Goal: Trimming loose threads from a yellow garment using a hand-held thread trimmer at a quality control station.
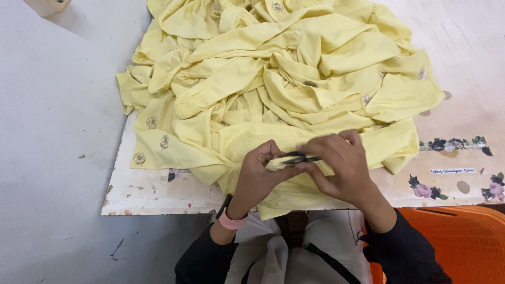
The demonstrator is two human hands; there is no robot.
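Note:
A big heap of pale yellow cloth with small embroidered flowers lies on a white board. My left hand pinches a bunched fold of this yellow cloth at the board's near edge. My right hand holds a small dark tool, thin like snips or a cutter, and presses it against the same fold. Both hands meet over the fold. A pink band sits on my left wrist, and dark sleeves cover both arms.
The white board carries flower stickers along its right side. An orange woven surface is at the lower right. Grey floor spreads to the left. My light trousers show below the board.

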